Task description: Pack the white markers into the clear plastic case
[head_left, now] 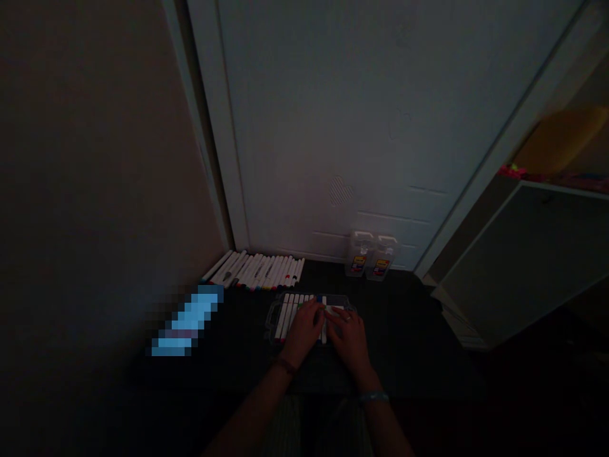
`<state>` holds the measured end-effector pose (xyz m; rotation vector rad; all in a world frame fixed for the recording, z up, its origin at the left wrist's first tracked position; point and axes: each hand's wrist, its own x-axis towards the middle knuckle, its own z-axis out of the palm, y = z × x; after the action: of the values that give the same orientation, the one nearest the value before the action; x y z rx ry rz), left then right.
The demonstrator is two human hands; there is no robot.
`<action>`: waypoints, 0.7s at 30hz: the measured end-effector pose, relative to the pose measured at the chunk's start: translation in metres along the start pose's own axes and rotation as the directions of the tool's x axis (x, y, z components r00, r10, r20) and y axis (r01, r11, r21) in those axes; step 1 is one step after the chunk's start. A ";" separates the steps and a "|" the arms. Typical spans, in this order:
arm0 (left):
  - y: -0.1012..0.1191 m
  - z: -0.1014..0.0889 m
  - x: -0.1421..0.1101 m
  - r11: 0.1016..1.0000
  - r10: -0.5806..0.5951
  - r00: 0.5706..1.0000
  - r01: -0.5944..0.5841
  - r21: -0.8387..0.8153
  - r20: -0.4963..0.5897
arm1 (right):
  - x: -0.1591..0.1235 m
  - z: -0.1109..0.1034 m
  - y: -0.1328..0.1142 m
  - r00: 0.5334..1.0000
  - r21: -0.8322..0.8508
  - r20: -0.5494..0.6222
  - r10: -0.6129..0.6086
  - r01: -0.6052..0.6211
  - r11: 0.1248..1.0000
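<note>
A clear plastic case (273, 319) lies open on the dark table, with a row of white markers (287, 315) side by side in it. Over its middle my left hand (304, 327) is closed, its fingers curled, the tips at the near end of a white marker (335, 308). That marker lies crosswise over the case's right half. My right hand (349, 329), a ring on one finger, bends its fingers round the same marker. One marker (324, 325) lies lengthwise between the two hands. Dim light and the fingers hide much of the grip.
Several white markers (261, 271) with coloured ends lie in a row at the table's back left. Two clear upright cases (358, 257) with labels stand against the white panel (304, 127). A bright blurred-out device (190, 320) is on the left. The dark table (409, 355) ends near a cabinet.
</note>
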<state>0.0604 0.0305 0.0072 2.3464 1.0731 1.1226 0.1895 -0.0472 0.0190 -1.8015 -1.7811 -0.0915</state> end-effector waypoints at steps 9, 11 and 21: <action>0.008 -0.005 0.000 0.989 0.052 0.998 -0.056 0.137 0.034 | 0.000 0.002 0.002 1.000 -0.014 -0.011 0.004 -0.004 1.000; 0.007 -0.004 0.000 0.984 0.051 0.996 -0.061 0.167 0.067 | 0.001 0.001 0.002 1.000 -0.002 -0.002 0.002 -0.002 1.000; 0.007 -0.002 0.000 0.998 -0.021 0.999 0.020 0.055 0.035 | 0.000 0.010 0.012 0.993 0.208 -0.116 0.035 -0.011 0.978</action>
<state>0.0621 0.0260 0.0126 2.3822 1.1259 1.0526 0.1973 -0.0415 0.0070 -1.6334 -1.6224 -0.0034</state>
